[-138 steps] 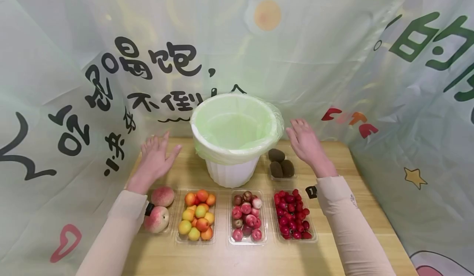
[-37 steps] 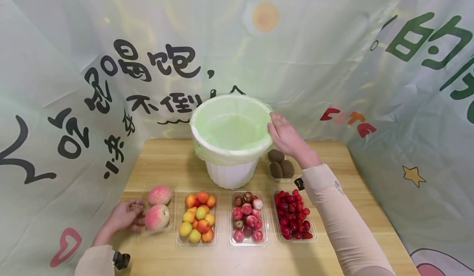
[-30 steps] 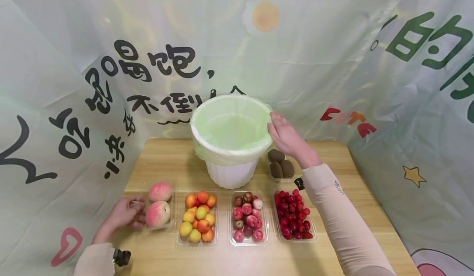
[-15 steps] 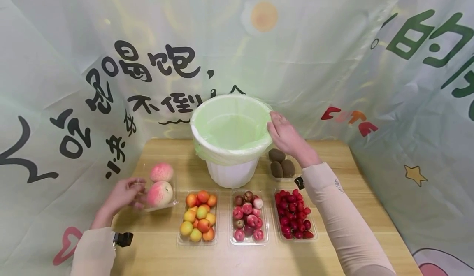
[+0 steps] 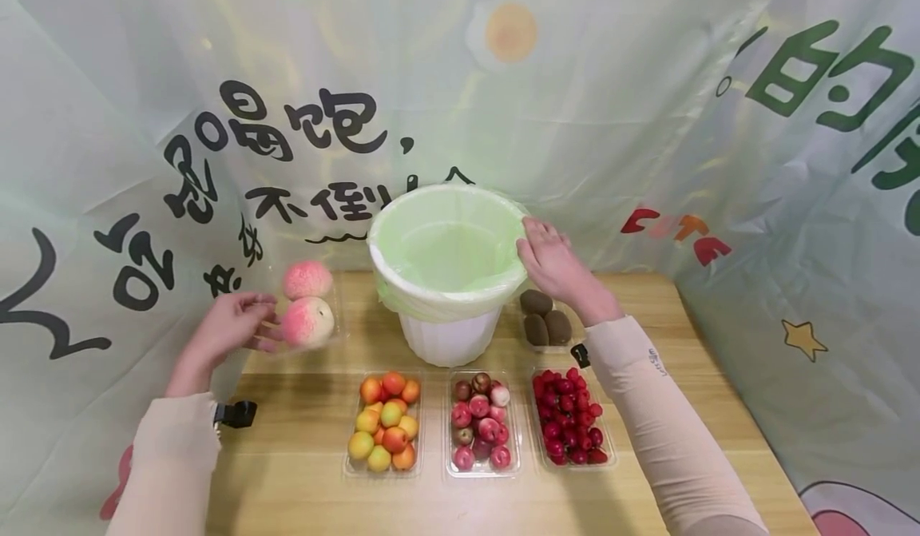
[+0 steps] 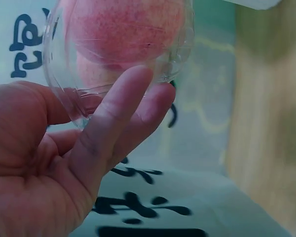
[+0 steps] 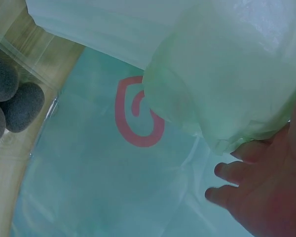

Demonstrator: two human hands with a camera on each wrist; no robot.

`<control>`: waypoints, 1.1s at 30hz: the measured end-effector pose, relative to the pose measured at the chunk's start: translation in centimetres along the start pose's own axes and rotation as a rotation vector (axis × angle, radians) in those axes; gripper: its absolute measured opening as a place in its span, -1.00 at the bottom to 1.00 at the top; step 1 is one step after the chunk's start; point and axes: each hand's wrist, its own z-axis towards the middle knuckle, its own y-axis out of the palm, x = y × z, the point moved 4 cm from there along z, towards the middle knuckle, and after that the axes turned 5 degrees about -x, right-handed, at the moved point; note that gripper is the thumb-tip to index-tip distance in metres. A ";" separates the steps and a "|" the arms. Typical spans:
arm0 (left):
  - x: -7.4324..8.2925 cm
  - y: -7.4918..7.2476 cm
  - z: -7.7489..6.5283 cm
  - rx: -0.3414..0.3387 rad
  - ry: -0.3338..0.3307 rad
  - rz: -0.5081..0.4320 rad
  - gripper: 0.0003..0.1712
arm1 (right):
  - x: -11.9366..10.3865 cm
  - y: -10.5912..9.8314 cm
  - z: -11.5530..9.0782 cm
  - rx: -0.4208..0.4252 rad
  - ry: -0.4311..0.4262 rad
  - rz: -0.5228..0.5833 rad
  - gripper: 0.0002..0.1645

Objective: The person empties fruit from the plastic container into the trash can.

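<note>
My left hand (image 5: pixel 233 324) holds a clear plastic box (image 5: pixel 338 312) by its left side, above the table. Two pink and cream peaches (image 5: pixel 309 320) lie in it. In the left wrist view, the fingers (image 6: pixel 108 113) and thumb grip the box's rim below a peach (image 6: pixel 123 29). My right hand (image 5: pixel 557 264) rests against the right rim of a white bin (image 5: pixel 449 336). Pale green liner (image 7: pixel 212 89) covers that rim. Several fingers (image 7: pixel 232 173) lie loosely extended beside the liner in the right wrist view; contact at the rim is partly hidden.
A front row of clear boxes holds orange-yellow fruits (image 5: pixel 388 420), reddish plum-like fruits (image 5: pixel 481 420) and small red fruits (image 5: pixel 568 416). Brown kiwifruits (image 5: pixel 546 324) sit in a box right of the bin. Printed cloth walls (image 5: pixel 611 81) border the wooden table (image 5: pixel 302 480).
My left hand has taken hold of the peach box and carried it up and away from the front row, toward the table's back left. The right hand moved onto the bin's rim and stays there.
</note>
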 end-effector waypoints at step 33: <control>16.0 -0.7 4.9 0.059 0.094 0.067 -0.55 | 0.0 -0.2 -0.2 -0.050 0.030 -0.064 -0.17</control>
